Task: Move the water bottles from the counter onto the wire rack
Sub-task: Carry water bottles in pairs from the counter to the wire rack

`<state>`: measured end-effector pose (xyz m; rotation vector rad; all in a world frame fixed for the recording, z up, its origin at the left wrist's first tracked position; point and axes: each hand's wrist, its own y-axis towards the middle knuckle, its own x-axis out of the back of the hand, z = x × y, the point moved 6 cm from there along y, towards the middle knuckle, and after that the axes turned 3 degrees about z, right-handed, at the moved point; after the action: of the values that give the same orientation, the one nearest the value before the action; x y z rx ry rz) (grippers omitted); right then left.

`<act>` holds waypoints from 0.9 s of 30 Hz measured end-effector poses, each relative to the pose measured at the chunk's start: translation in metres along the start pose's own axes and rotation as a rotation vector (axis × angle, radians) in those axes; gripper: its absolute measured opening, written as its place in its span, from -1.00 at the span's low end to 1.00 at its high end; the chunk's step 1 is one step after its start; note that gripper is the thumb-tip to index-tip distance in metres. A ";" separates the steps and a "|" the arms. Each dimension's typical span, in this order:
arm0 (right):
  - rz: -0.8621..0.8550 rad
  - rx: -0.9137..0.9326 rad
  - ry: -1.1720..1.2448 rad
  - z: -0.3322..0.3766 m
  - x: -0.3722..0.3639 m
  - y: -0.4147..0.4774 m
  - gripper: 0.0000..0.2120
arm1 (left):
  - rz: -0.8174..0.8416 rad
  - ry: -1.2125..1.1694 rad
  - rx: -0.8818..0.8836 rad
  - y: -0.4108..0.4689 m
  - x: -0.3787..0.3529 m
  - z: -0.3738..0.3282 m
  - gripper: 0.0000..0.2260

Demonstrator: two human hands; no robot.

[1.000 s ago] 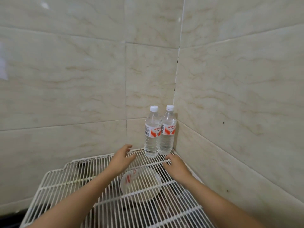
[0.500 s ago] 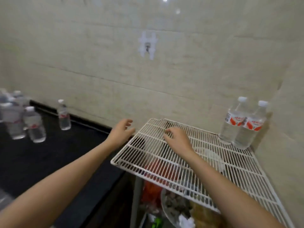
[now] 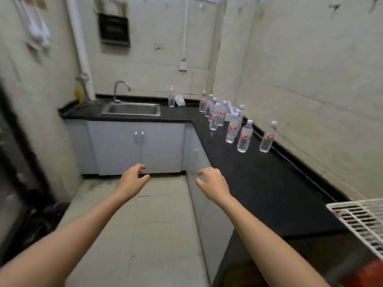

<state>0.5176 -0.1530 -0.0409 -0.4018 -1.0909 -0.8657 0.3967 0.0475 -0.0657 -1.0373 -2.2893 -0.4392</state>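
The person has turned away from the rack corner where both hands rested a second ago beside two bottles standing against the tiles; now only a corner of the wire rack (image 3: 360, 214) shows at the lower right, and those two bottles are out of view. Both arms reach out over the floor toward the black counter (image 3: 259, 183). The left hand (image 3: 132, 179) and the right hand (image 3: 211, 181) are empty, fingers loosely curled and parted (ready to grasp, I'd guess). The remaining water bottles (image 3: 230, 123) stand upright in a cluster along the counter near the far wall, well apart from the hands, the nearest bottle (image 3: 267, 137) closest to the rack. One more stands by the sink (image 3: 132, 108). Another fetching trip looks to be starting.
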 end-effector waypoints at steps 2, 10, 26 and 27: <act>0.057 0.054 -0.041 0.032 -0.028 0.010 -0.67 | -0.077 0.024 0.076 -0.010 0.039 0.035 -0.66; 0.107 0.216 -0.046 0.150 -0.085 0.036 -0.68 | -0.190 0.071 0.157 -0.019 0.141 0.108 -0.66; 0.062 0.022 -0.136 0.103 -0.109 0.133 -0.65 | -0.015 0.068 0.028 0.126 0.107 0.125 -0.67; 0.045 0.032 -0.146 0.099 -0.108 0.152 -0.66 | -0.016 0.081 0.017 0.145 0.104 0.123 -0.67</act>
<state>0.5560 0.0516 -0.0766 -0.4667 -1.2243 -0.7868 0.4068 0.2631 -0.0875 -0.9763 -2.2273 -0.4588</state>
